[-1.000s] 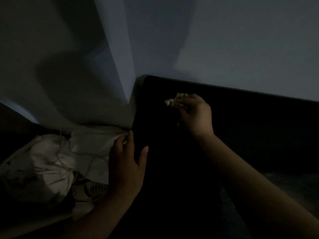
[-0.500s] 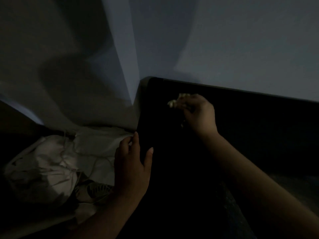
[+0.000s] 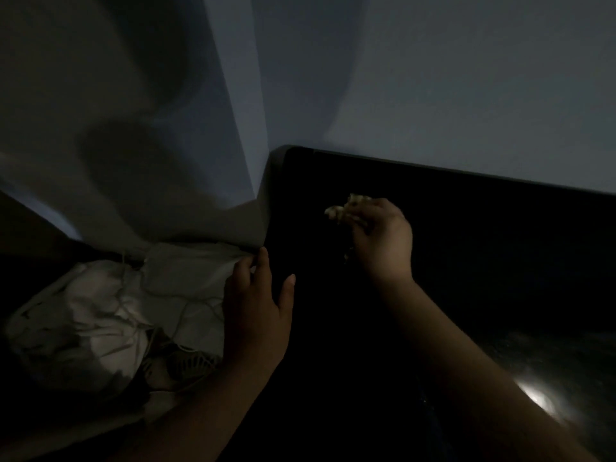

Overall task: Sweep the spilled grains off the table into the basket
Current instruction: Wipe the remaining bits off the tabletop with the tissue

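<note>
Fingers [image 3: 362,217] of the right hand [image 3: 383,241] are curled, pinching a pale clump of grains [image 3: 346,206] just above the dark table [image 3: 483,248], near its far left corner. The left hand [image 3: 256,311] lies at the table's left edge, fingers straight, thumb spread, holding nothing. Beside it sits a crumpled white cloth bundle [image 3: 100,311] crossed by thin cords [image 3: 186,308]. A slatted object [image 3: 188,363] peeks out below the bundle; in this darkness I cannot tell whether it is the basket.

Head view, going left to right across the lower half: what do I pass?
White cloth bundle with cords → left hand → pale grains → right hand pinching them → bright glare on the dark table.
</note>
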`<state>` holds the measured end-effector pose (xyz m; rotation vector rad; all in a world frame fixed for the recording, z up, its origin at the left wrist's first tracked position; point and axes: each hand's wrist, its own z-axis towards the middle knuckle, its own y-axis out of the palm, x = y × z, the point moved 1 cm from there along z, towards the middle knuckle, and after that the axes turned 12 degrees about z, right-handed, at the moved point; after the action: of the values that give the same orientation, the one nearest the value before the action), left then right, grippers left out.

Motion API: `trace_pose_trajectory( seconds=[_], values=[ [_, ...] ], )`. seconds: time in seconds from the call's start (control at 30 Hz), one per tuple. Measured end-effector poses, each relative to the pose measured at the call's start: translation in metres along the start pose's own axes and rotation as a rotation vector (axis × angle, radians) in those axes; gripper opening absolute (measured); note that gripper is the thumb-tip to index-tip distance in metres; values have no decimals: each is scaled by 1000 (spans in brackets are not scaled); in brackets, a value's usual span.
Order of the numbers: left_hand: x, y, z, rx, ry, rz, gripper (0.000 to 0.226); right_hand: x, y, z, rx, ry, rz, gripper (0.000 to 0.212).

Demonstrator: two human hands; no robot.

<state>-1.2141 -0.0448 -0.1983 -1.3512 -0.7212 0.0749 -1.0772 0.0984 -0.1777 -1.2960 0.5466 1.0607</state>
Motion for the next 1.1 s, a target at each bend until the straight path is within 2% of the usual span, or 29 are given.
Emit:
trace_pose_trajectory(
  seconds=[0.17,0.3,0.4,0.5,0.6,0.73,0.83,0.93,1.0,1.1],
  values=[
    [-1,2,0,6,14,26,70,-15,-16,-34,-190,31,102,19],
    [-2,3,1,20,26,27,69,-10,-36,-19,-8,85,118,19],
    [0,2,1,8,23,13,70,-4,-29,-21,-40,107,5,24],
    [0,1,1,30,18,31,68,-8,-21,-44,-23,58,58,27],
    [-1,1,1,29,38,30,68,-19,-23,-82,-96,28,102,33],
    [-3,1,2,43,37,19,67,-37,-39,-123,-245,121,245,44],
    [-4,0,3,37,36,-9,63,-38,-51,-117,-124,118,360,44],
    [-4,-1,4,-1,20,-23,57,-24,-45,-102,2,103,218,30],
    [-7,-4,3,-44,32,-65,52,-20,-34,-111,36,98,135,27],
    [-24,-12,-8,-105,106,-150,63,-33,-26,-149,-5,100,174,28]
  ],
)
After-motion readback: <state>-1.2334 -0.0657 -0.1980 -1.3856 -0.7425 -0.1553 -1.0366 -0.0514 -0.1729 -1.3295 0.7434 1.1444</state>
